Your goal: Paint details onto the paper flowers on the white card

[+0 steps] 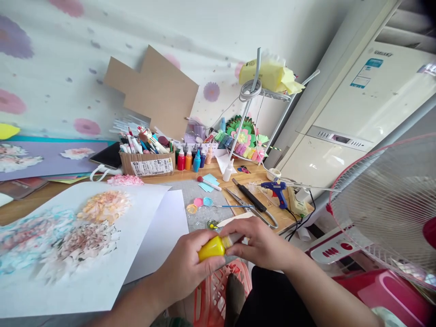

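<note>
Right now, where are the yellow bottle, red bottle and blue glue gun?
Yellow bottle (211, 248): head view, on its body.
Red bottle (181, 161): head view, on its body.
Blue glue gun (277, 188): head view, where body meets handle.

Smooth, glossy plastic is seen in the yellow bottle (211, 248), shiny metal in the scissors (238, 199), matt cardboard in the box (126, 164), wood in the tabletop (289, 221).

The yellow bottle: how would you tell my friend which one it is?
Start at the wooden table and look to its near edge. There, the left hand grips the yellow bottle, and the right hand holds its pale top. Red, orange and blue bottles stand upright beside the cardboard box, but this bright yellow one is tipped sideways between the hands.
</note>
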The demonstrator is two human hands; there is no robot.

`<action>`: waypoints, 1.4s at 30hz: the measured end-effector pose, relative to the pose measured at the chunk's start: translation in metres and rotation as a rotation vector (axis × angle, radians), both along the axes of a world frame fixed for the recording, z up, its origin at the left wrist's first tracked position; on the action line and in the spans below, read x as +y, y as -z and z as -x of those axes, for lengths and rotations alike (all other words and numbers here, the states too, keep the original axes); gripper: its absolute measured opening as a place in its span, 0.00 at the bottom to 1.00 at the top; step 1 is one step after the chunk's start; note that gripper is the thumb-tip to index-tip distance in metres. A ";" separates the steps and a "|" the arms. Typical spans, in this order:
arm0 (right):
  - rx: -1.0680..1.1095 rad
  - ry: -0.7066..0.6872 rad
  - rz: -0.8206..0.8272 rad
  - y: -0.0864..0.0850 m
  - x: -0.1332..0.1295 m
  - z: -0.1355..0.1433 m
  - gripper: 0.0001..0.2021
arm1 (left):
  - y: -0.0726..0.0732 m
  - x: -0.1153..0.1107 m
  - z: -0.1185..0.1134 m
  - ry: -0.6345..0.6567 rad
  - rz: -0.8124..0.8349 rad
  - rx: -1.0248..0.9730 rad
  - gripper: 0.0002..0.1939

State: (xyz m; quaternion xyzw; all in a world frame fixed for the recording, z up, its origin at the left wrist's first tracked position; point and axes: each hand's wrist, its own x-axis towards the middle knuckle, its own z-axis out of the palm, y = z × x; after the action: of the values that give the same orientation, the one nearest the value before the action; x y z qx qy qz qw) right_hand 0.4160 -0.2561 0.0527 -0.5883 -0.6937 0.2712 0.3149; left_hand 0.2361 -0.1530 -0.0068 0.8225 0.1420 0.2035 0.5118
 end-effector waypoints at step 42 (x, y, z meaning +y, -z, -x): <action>-0.833 0.742 0.149 -0.037 0.187 -0.108 0.17 | 0.020 -0.017 0.004 -0.278 -0.684 -0.473 0.17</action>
State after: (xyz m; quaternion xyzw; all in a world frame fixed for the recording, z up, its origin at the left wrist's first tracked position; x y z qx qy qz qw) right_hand 0.5243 -0.0689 0.0892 -0.8709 -0.4850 -0.0647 0.0464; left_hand 0.2320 -0.1700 -0.0266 0.8486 0.0547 0.4884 0.1959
